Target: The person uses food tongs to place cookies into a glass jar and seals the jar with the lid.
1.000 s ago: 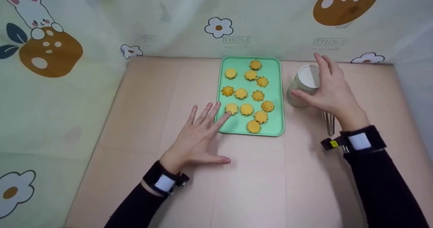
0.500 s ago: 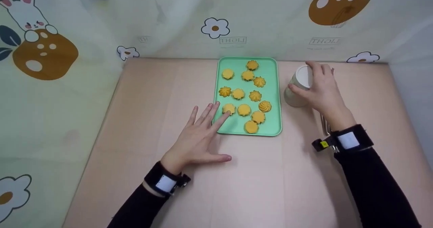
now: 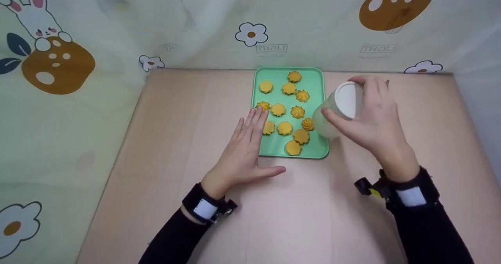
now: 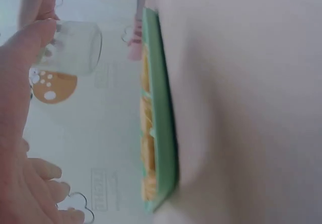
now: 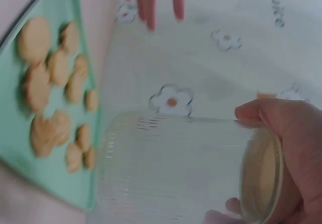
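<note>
1. Right hand [image 3: 375, 119] grips a clear ribbed glass jar with a white lid [image 3: 338, 109], thumb and fingers curled round its lidded end; jar lifted and tilted, its base over the right edge of the mint-green rectangular tray [image 3: 315, 148]
2. Left hand [image 3: 244, 150] lies flat on the pale pink tabletop [image 3: 156, 158], fingers straight and holding nothing; fingertips [image 3: 258, 113] touch the tray's left rim
3. Yellow flower-shaped cookies [image 3: 285, 128] lie scattered in the tray
</note>
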Action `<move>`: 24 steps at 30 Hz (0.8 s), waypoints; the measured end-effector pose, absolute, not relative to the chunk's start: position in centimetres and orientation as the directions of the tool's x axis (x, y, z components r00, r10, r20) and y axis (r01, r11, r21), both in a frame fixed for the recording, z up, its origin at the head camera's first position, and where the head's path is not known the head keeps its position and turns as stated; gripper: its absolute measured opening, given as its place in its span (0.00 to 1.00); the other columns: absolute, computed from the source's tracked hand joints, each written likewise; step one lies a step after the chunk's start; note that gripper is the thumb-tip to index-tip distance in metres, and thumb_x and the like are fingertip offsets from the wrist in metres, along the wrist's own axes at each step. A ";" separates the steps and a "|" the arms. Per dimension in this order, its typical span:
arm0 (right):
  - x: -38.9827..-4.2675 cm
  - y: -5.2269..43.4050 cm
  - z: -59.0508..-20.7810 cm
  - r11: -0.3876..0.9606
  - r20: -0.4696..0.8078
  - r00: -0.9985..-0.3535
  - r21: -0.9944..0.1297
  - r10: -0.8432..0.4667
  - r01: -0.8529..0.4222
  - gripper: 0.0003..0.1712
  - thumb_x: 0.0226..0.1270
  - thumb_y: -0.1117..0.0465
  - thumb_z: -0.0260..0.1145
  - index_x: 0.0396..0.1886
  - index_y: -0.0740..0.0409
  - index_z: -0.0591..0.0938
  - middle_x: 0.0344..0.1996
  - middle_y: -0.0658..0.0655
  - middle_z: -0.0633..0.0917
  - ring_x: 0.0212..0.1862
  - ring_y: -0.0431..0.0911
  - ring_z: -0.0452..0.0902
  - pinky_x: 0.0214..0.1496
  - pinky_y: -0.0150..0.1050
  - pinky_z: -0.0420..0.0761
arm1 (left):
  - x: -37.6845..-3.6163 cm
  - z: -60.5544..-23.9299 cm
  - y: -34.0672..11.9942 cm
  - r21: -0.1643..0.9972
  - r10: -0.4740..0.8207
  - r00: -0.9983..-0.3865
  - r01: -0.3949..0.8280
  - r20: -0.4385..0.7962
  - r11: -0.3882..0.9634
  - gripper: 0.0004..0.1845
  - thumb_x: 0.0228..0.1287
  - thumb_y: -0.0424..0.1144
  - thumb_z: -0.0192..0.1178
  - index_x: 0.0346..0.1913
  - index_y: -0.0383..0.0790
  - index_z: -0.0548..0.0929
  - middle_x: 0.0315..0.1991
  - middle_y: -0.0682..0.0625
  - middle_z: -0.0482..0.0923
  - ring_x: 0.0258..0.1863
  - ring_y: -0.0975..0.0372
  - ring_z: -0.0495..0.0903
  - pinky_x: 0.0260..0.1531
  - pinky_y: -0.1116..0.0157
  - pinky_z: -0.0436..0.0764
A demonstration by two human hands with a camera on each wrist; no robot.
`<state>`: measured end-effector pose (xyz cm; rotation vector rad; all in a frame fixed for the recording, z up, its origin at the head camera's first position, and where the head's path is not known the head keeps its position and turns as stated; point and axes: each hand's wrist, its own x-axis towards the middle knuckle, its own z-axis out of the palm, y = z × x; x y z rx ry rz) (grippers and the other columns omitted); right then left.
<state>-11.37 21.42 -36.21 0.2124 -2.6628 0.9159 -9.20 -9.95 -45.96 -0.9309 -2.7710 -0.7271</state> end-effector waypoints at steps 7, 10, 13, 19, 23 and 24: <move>-8.6 19.2 -35.8 0.774 0.468 -0.873 -0.498 -0.139 -0.390 0.47 0.57 0.40 0.84 0.63 0.68 0.77 0.56 0.68 0.82 0.78 0.70 0.66 0.89 0.56 0.30 | -9.2 -44.6 -7.1 0.439 0.534 -0.751 0.661 0.389 0.609 0.78 0.54 0.79 0.71 0.90 0.39 0.37 0.91 0.43 0.39 0.90 0.54 0.37 0.85 0.41 0.52; -7.7 18.5 -35.8 0.768 0.445 -0.884 -0.514 -0.143 -0.382 0.48 0.57 0.39 0.84 0.64 0.68 0.77 0.56 0.67 0.82 0.75 0.68 0.69 0.88 0.62 0.43 | -9.0 -44.1 -5.9 0.460 0.536 -0.729 0.685 0.427 0.565 0.78 0.52 0.79 0.73 0.89 0.38 0.40 0.91 0.44 0.40 0.90 0.54 0.40 0.86 0.44 0.52; -7.0 17.8 -35.9 0.753 0.407 -0.903 -0.548 -0.141 -0.364 0.49 0.57 0.40 0.85 0.64 0.68 0.76 0.57 0.66 0.81 0.65 0.61 0.75 0.75 0.62 0.68 | -8.8 -43.7 -4.8 0.481 0.535 -0.707 0.707 0.462 0.519 0.79 0.51 0.77 0.76 0.89 0.37 0.42 0.90 0.45 0.43 0.89 0.53 0.45 0.85 0.45 0.53; -5.8 16.8 -36.1 0.729 0.399 -0.904 -0.572 -0.152 -0.375 0.49 0.56 0.39 0.85 0.64 0.68 0.76 0.56 0.64 0.80 0.58 0.57 0.75 0.59 0.54 0.77 | -8.4 -43.3 -3.3 0.512 0.523 -0.690 0.723 0.500 0.465 0.77 0.48 0.73 0.81 0.88 0.35 0.48 0.88 0.42 0.54 0.86 0.53 0.55 0.84 0.47 0.58; -5.4 16.4 -36.1 0.726 0.401 -0.903 -0.574 -0.153 -0.378 0.50 0.56 0.37 0.85 0.64 0.68 0.76 0.57 0.64 0.80 0.58 0.56 0.76 0.59 0.53 0.77 | -8.0 -43.5 -2.7 0.542 0.490 -0.704 0.710 0.515 0.450 0.75 0.47 0.71 0.83 0.87 0.36 0.51 0.85 0.40 0.61 0.83 0.53 0.63 0.82 0.49 0.63; -5.3 16.3 -36.1 0.723 0.398 -0.905 -0.578 -0.154 -0.377 0.51 0.56 0.37 0.85 0.65 0.68 0.76 0.57 0.64 0.80 0.58 0.56 0.76 0.60 0.54 0.78 | -8.0 -43.6 -2.6 0.551 0.478 -0.706 0.707 0.522 0.442 0.74 0.47 0.70 0.83 0.86 0.35 0.53 0.84 0.40 0.62 0.82 0.53 0.64 0.82 0.50 0.64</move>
